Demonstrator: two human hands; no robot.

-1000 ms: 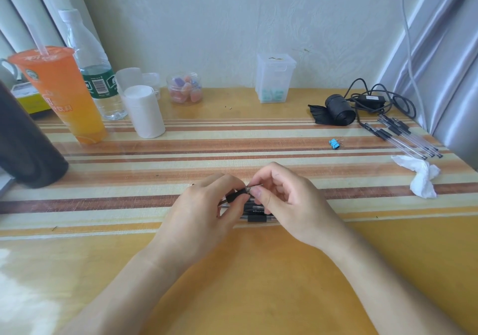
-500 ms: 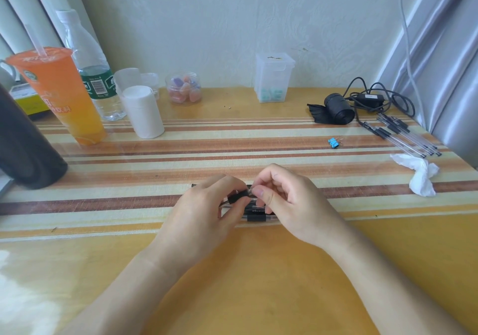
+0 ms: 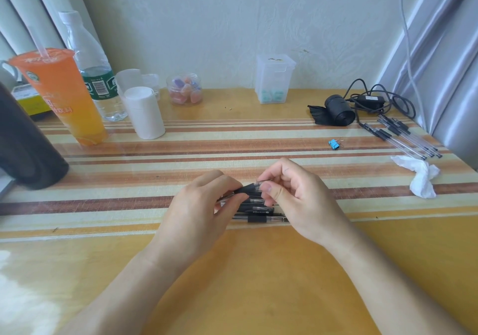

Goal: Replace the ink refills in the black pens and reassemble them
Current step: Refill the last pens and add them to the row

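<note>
From the head view: both hands meet at the centre of the striped surface [image 3: 258, 138]. The left hand [image 3: 196, 210] has its grip closed around the black pen [image 3: 247, 188], pinching the barrel, while the right hand [image 3: 297, 200] pinches the clear tip end between thumb and fingers. The pen sits tilted, just above a row of more black pens [image 3: 258, 214] lying on the surface, partly hidden under both hands. Out at two o'clock, a bunch of refills [image 3: 406, 138] lies well apart, with a crumpled tissue [image 3: 421, 177] just below them and a small blue clip [image 3: 334, 144] nearer the centre. A black roll [image 3: 338, 111] and cable [image 3: 380, 99] sit behind. At ten o'clock stand an orange drink [image 3: 64, 99], a water bottle [image 3: 95, 76] and a white cup [image 3: 144, 113]. At twelve, a candy jar [image 3: 184, 93] and a clear box [image 3: 274, 78] sit against the wall.
</note>
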